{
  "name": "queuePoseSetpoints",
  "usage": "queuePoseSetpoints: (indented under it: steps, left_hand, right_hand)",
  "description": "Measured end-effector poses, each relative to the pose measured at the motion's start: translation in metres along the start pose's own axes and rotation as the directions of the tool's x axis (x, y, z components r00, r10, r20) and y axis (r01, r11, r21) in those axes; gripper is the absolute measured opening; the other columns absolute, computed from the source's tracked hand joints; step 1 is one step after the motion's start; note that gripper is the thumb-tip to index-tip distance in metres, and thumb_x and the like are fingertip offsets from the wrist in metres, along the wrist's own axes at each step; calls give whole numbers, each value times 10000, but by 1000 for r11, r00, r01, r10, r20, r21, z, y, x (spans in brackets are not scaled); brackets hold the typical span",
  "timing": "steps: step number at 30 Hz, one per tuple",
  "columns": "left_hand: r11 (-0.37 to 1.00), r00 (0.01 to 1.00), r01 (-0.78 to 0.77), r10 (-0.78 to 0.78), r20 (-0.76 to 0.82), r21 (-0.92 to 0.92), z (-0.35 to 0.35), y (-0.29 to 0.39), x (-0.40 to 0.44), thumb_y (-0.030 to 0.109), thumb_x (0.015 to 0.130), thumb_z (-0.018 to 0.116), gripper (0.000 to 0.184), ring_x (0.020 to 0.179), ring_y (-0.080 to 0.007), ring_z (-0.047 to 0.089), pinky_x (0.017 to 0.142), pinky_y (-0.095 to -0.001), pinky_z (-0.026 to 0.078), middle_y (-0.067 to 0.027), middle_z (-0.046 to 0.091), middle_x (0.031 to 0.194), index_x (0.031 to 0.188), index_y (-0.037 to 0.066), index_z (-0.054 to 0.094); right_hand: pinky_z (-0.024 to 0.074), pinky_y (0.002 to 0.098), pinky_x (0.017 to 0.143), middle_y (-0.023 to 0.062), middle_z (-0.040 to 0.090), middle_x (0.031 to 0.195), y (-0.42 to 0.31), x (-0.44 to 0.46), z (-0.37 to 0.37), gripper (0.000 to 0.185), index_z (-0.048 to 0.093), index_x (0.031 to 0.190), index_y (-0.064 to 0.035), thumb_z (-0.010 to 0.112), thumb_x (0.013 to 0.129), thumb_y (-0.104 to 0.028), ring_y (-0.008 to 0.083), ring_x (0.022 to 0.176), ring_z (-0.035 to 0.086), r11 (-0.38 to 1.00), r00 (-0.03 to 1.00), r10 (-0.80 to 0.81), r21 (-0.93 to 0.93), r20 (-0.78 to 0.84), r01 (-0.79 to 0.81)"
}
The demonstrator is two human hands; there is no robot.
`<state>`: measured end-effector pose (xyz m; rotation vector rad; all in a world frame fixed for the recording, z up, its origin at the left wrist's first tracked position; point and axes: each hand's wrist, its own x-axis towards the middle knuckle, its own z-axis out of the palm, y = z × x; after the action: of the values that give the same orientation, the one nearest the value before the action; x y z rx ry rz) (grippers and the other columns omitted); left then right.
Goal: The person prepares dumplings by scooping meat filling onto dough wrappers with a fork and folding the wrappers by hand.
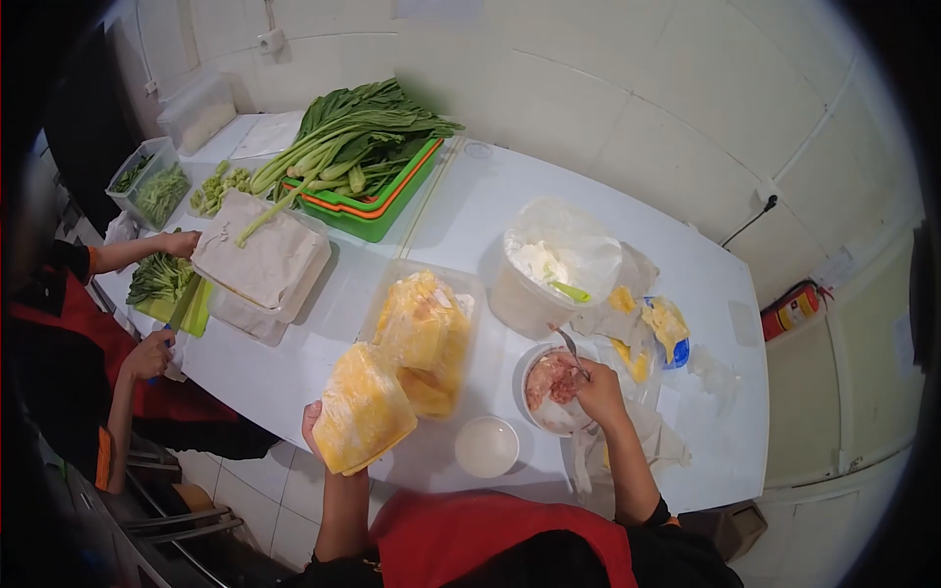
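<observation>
My left hand [312, 428] holds a stack of yellow wrapper sheets [363, 410] dusted with white powder; most of its fingers are under the stack. Behind it, more yellow sheets [426, 328] lie in a clear plastic tub [473, 286]. My right hand [598, 392] is closed on a metal spoon [570, 345], over a white bowl [529, 377] of pinkish minced filling [551, 380]. Between my hands stands a small white bowl [487, 447] with pale contents. Beyond the filling bowl is a bag-lined tub [520, 299] of white powder with a green-handled utensil [570, 291].
At the left, a co-worker's hand [149, 355] holds a knife [182, 306] by cut greens [162, 279]. Leafy vegetables [363, 137] fill green and orange baskets [368, 227]. Plastic wrapping [671, 441] and yellow scraps [665, 321] lie on the right.
</observation>
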<state>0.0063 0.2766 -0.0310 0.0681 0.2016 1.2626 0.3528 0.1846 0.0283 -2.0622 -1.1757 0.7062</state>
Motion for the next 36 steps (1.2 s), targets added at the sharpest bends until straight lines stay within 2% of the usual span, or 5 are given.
queuePoseSetpoints:
  steps: [10, 16, 22, 28, 36]
  left_hand:
    - [1000, 1000, 17, -16, 9, -25, -18, 5, 2, 326, 819, 360, 560, 959, -381, 601, 836, -481, 492, -251, 566, 1127, 1190, -77, 481]
    - [999, 999, 39, -38, 32, -26, -13, 4, 0, 316, 816, 368, 542, 945, -371, 608, 828, -481, 497, -246, 575, 1112, 1171, -73, 495]
    - [998, 999, 42, -42, -1, -52, -13, 4, 0, 287, 801, 401, 505, 900, -374, 618, 803, -475, 506, -243, 599, 1057, 1122, -84, 520]
    - [999, 999, 47, -47, -24, -23, -17, -4, 3, 292, 819, 373, 520, 957, -381, 601, 840, -493, 486, -250, 580, 1102, 1155, -83, 502]
    - [996, 996, 69, -65, -66, 52, -13, -6, 9, 272, 790, 428, 462, 856, -357, 631, 788, -447, 514, -234, 620, 1008, 1055, -85, 554]
  right_hand:
    - [486, 397, 628, 172, 641, 810, -3, 5, 7, 309, 672, 1021, -163, 549, 755, -64, 351, 715, 616, 880, 978, -168, -467, -128, 90]
    - [487, 390, 606, 172, 638, 762, 15, 9, 2, 237, 677, 960, -134, 560, 763, -76, 333, 677, 622, 854, 962, -218, -509, -165, 106]
    - [474, 411, 629, 173, 637, 768, -2, -19, -29, 242, 660, 989, -130, 516, 796, -108, 347, 722, 614, 975, 989, -38, -224, -144, 5]
    - [486, 416, 669, 179, 637, 778, 10, -73, -50, 266, 658, 1012, -122, 525, 784, -92, 350, 739, 618, 819, 998, 67, -572, 11, -49]
    - [489, 432, 631, 173, 633, 727, 8, -80, -5, 297, 677, 964, -162, 539, 723, -58, 333, 698, 626, 725, 992, 41, -679, -120, -112]
